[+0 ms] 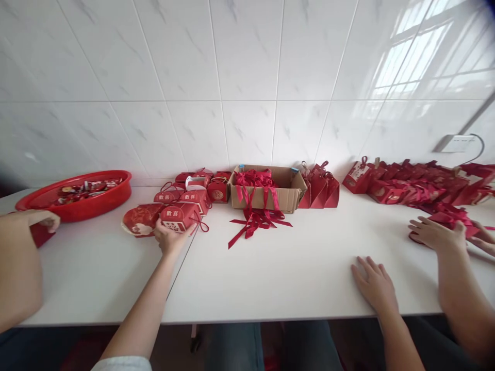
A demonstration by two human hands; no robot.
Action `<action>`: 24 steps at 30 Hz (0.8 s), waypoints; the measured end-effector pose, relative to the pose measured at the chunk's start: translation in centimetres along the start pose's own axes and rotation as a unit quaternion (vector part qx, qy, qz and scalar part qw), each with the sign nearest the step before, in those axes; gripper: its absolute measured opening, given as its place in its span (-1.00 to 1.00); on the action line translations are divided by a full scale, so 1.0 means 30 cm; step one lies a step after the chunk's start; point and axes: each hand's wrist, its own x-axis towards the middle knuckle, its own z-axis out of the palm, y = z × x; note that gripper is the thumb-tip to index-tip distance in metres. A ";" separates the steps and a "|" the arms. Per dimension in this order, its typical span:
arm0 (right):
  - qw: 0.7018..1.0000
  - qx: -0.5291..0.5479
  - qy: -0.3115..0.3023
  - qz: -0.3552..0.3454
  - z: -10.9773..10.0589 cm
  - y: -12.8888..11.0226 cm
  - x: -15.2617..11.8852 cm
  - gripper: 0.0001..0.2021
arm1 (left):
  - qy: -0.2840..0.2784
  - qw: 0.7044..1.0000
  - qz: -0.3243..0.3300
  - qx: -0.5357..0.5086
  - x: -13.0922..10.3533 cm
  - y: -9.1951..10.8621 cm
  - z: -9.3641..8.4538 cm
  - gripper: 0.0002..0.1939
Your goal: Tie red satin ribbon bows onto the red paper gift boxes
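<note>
"Left of centre in the frame, what does the person's left hand point(170, 241) have?"

"One red box point(180, 213) with pale lettering, gripped from the near side: fingers curled along its left edge, thumb against its right. Its cord loop point(203, 224) sticks out beyond the thumb."

"How is that arm set?"

"It slants up and rightward, bare, from a pale sleeve point(121, 364) at the bottom edge, nearly straight to the wrist (whether the box rests on the white table point(270, 278) or is lifted, I cannot tell). Just to the box's left lies a rounded red carton point(144, 220); more red boxes point(197, 198) crowd behind."

"And the right hand point(375, 286)?"

"Right of centre, lower in the frame. Palm down on the tabletop, open, fingers spread, with the forearm coming up from the bottom edge and leaning left."

"What sits farther back, between the two?"

"Mid-frame, a cardboard box point(286, 202), dark pink ribbons point(257, 221) draped over its front and trailing onto the table."

"Those other hands?"

"Co-workers'. At far right, one person's hands point(436, 234) are at a ribboned red package point(456, 217); at far left, another's hand point(50, 221) is near a red basin point(112, 200)."
</note>
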 end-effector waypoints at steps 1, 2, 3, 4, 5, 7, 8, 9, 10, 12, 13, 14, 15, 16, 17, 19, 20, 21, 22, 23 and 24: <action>1.000 -0.001 -0.011 0.007 -0.011 -0.012 0.000 -0.39 | 0.005 1.000 -0.009 -0.015 0.002 0.010 0.004 0.03; 1.000 0.000 -0.022 0.015 -0.022 -0.024 -0.001 -0.39 | 0.008 0.999 -0.018 -0.030 0.002 0.020 0.004 0.05; 0.999 0.002 -0.029 0.022 -0.033 -0.034 -0.002 -0.39 | 0.005 0.999 -0.025 -0.047 0.000 0.030 0.001 0.07; 0.999 0.004 -0.031 0.028 -0.041 -0.043 -0.003 -0.40 | -0.005 0.997 -0.033 -0.066 -0.006 0.039 -0.004 0.08; 0.999 0.005 -0.031 0.032 -0.048 -0.049 -0.004 -0.41 | -0.025 0.995 -0.041 -0.088 -0.018 0.046 -0.011 0.05; 0.999 0.006 -0.030 0.035 -0.056 -0.057 -0.008 -0.42 | -0.091 0.985 -0.053 -0.134 -0.064 0.054 -0.025 -0.08; 0.999 0.006 -0.030 0.036 -0.059 -0.058 -0.009 -0.42 | -0.129 0.978 -0.057 -0.156 -0.096 0.055 -0.032 -0.17; 0.999 0.006 -0.029 0.037 -0.060 -0.059 -0.010 -0.42 | -0.165 0.968 -0.059 -0.177 -0.135 0.054 -0.037 -0.26; 0.999 0.007 -0.028 0.039 -0.061 -0.059 -0.011 -0.42 | -0.198 0.959 -0.058 -0.195 -0.177 0.052 -0.041 -0.33; 0.999 0.009 -0.029 0.041 -0.063 -0.058 -0.012 -0.43 | -0.249 0.940 -0.054 -0.227 -0.264 0.049 -0.042 -0.39; 0.999 0.010 -0.030 0.041 -0.065 -0.057 -0.012 -0.43 | -0.270 0.931 -0.050 -0.241 -0.306 0.049 -0.038 -0.39; 0.999 0.011 -0.031 0.041 -0.067 -0.057 -0.012 -0.43 | -0.288 0.923 -0.045 -0.253 -0.346 0.051 -0.030 -0.36; 0.999 0.012 -0.032 0.040 -0.068 -0.058 -0.012 -0.42 | -0.303 0.915 -0.040 -0.262 -0.384 0.055 -0.019 -0.30; 0.999 0.014 -0.032 0.039 -0.070 -0.058 -0.011 -0.42 | -0.317 0.910 -0.031 -0.267 -0.420 0.061 -0.006 -0.22; 0.999 0.015 -0.033 0.039 -0.072 -0.058 -0.011 -0.42 | -0.328 0.907 -0.016 -0.265 -0.455 0.069 0.009 -0.14; 0.998 0.018 -0.034 0.040 -0.074 -0.059 -0.011 -0.41 | -0.343 0.908 0.037 -0.237 -0.524 0.090 0.036 -0.02; 0.998 0.020 -0.035 0.040 -0.074 -0.059 -0.011 -0.41 | -0.343 0.912 0.071 -0.213 -0.558 0.101 0.046 0.02; 0.998 0.022 -0.034 0.041 -0.074 -0.060 -0.011 -0.41 | -0.343 0.915 0.106 -0.186 -0.590 0.113 0.052 0.07; 0.998 0.024 -0.033 0.042 -0.073 -0.060 -0.012 -0.40 | -0.348 0.913 0.137 -0.163 -0.618 0.125 0.054 0.12; 0.998 0.027 -0.031 0.043 -0.072 -0.061 -0.013 -0.40 | -0.362 0.907 0.160 -0.148 -0.640 0.137 0.053 0.16; 0.998 0.030 -0.028 0.044 -0.071 -0.061 -0.014 -0.41 | -0.384 0.895 0.176 -0.142 -0.654 0.149 0.050 0.16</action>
